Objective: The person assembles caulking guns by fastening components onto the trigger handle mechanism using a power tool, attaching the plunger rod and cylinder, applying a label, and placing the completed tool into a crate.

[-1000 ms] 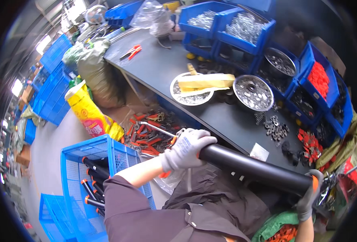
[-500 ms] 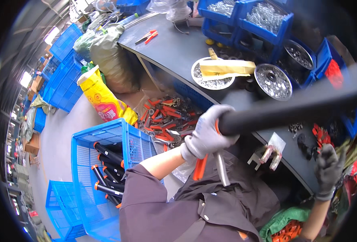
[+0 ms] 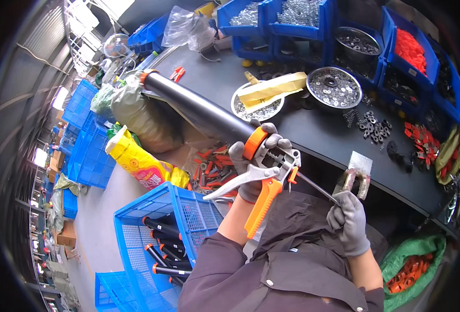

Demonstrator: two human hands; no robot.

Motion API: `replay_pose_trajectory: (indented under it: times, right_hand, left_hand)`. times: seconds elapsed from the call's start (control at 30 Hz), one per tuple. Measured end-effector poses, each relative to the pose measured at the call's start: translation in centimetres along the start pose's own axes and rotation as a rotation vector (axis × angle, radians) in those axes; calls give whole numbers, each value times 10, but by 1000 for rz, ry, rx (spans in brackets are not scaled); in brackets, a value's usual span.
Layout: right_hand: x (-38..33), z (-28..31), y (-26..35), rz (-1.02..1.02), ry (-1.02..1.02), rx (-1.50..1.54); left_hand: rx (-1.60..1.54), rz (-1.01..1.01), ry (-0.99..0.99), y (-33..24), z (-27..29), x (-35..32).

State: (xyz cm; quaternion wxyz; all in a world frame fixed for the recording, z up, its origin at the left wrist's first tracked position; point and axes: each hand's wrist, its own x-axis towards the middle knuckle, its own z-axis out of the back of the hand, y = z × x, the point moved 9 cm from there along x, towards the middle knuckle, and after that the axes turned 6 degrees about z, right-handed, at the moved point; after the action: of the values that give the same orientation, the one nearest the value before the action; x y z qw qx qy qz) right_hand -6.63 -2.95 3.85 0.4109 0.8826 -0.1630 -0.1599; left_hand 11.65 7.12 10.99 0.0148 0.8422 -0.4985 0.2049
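A caulking gun with a black barrel (image 3: 198, 109), orange end caps and an orange grip (image 3: 264, 208) slants across the middle, barrel toward the upper left. My left hand (image 3: 237, 158), in a grey glove, is closed around its frame beside the orange collar (image 3: 254, 143). A silver trigger lever (image 3: 240, 182) sticks out to the left. From the frame a thin metal rod (image 3: 315, 187) runs down to the right. My right hand (image 3: 352, 223), also gloved, has its fingers closed on the rod's end. Just above it stands a metal bracket fixture (image 3: 359, 179) at the bench edge.
A blue crate (image 3: 144, 260) of black tubes stands at lower left, near a yellow bag (image 3: 144, 161). Orange-handled parts (image 3: 214, 169) are heaped beyond it. The dark bench (image 3: 297, 125) carries a bowl of washers (image 3: 334, 88) and blue bins (image 3: 297, 18). A green sack (image 3: 414, 255) lies lower right.
The caulking gun has swung from pointing right to pointing upper left. My right hand, earlier apart at the far right, has come in and closed on the rod. The view has shifted too.
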Motion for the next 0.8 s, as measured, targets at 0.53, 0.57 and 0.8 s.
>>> replay_pose_trajectory:
  times: [0.53,0.57,0.8]
  right_hand:
    - [-22,80,73,-62,-135,-663]
    - [-27,97,71,118,-227,-695]
    - [-86,250,69,-126,-259,-1284]
  left_hand:
    - [142,-19,-625,59,64,-50]
    - [83,49,-633,95,73,-56]
    - [-413,886,-1007,285,134,-162]
